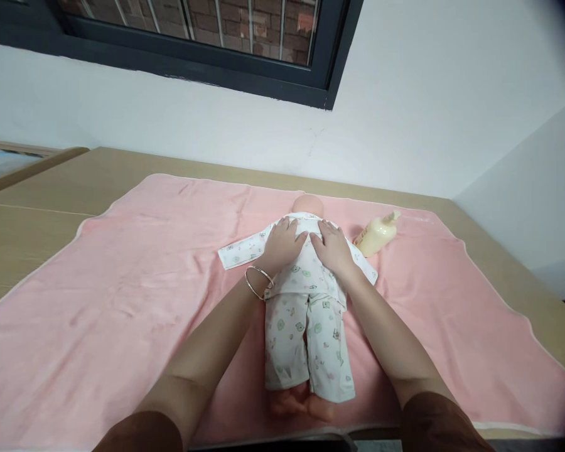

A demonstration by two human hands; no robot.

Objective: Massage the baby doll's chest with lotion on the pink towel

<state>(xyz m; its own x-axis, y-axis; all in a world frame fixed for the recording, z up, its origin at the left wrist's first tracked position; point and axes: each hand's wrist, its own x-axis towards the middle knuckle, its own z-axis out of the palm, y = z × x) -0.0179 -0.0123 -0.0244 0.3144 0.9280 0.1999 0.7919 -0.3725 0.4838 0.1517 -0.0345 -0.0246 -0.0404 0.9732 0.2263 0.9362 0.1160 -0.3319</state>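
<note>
A baby doll [308, 205] lies on a pink blanket [160, 251], its head away from me and its feet toward me. It wears a white printed top [306, 273] and matching trousers [286, 342]. My left hand [282, 242] rests flat on the upper left of the doll's torso, fingers stretched out; a bangle [258, 282] circles that wrist. On the upper right of the torso lies my right hand [333, 248], its fingers also apart. The two thumbs nearly meet in the middle. The doll's arms are hidden inside the sleeves.
A cream-coloured baby bottle [379, 233] lies on the blanket to the doll's right. Under the blanket is a wooden table [42, 213], with a white wall [405, 125] behind it. A dark-framed window [282, 75] sits above. A wooden rail [37, 169] stands at the far left.
</note>
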